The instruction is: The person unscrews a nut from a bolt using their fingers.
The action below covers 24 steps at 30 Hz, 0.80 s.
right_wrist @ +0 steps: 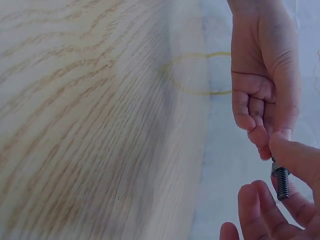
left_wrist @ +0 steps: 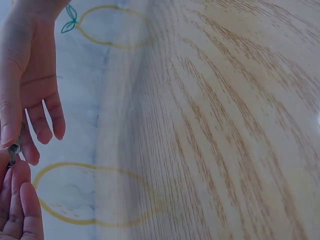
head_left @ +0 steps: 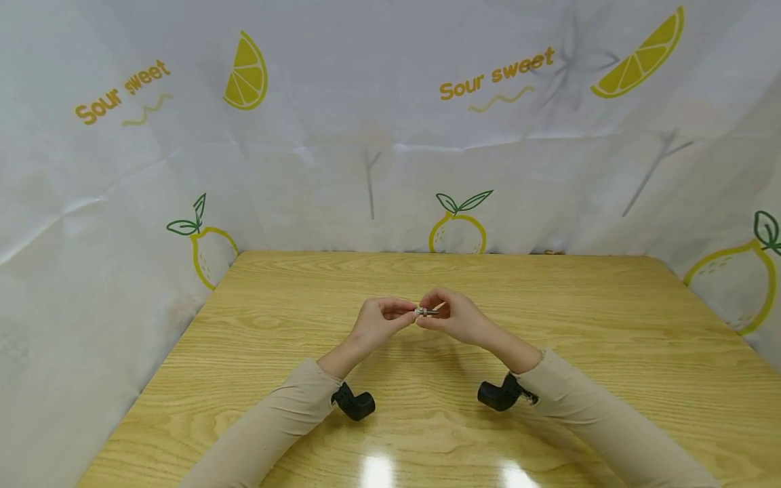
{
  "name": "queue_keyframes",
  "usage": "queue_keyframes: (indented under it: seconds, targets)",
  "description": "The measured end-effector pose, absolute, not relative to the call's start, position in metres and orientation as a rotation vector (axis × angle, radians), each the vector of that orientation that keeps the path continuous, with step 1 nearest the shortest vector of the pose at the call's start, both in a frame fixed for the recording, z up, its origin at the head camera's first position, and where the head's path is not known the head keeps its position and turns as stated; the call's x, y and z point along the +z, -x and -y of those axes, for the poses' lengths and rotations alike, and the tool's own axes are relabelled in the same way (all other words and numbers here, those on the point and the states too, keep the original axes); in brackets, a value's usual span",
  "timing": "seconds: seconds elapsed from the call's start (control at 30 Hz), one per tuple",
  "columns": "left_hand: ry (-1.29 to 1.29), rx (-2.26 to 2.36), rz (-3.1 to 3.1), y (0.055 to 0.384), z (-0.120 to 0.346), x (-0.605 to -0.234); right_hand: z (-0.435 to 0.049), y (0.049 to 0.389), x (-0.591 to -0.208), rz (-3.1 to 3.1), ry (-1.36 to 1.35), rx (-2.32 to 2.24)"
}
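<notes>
A small metal bolt (head_left: 432, 312) lies level between the two hands, above the wooden table. My left hand (head_left: 381, 324) pinches it at its left end with thumb and fingertips, which hide that end. From the right, my right hand (head_left: 459, 318) has its thumb and index finger at the nut (right_wrist: 275, 169) on the bolt. The threaded end points toward the right palm, its grooves plain in the right wrist view. The other fingers of the right hand stand loosely bent and apart. In the left wrist view the nut sits between the fingertips, partly hidden.
A wood-grain table (head_left: 274, 291) lies under both hands. White cloth (head_left: 342, 102) printed with lemons hangs behind it and at both sides. Black camera mounts (head_left: 356, 402) sit at the sleeve cuffs, low over the tabletop.
</notes>
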<state>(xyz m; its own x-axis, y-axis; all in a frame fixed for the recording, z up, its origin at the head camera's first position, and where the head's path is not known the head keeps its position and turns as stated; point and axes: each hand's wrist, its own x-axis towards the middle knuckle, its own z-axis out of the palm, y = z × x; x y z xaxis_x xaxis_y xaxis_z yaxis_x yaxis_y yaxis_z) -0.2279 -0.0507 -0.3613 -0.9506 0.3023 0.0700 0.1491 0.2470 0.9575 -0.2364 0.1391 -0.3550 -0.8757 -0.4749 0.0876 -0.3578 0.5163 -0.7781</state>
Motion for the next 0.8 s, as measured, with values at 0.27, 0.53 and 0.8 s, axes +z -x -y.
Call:
queue_keyframes:
  seconds: [0.27, 0.53, 0.8]
  targets:
    - [-0.422, 1.82, -2.359, 0.242, 0.052, -0.382, -0.138, 0.239, -0.356, -2.616, 0.736, -1.227]
    - [-0.435, 1.828, -2.351, 0.242, 0.052, -0.382, -0.139, 0.237, -0.356, -2.62, 0.76, -1.278]
    - [-0.426, 1.808, -2.367, 0.241, 0.053, -0.38, -0.137, 0.239, -0.356, -2.612, 0.731, -1.237]
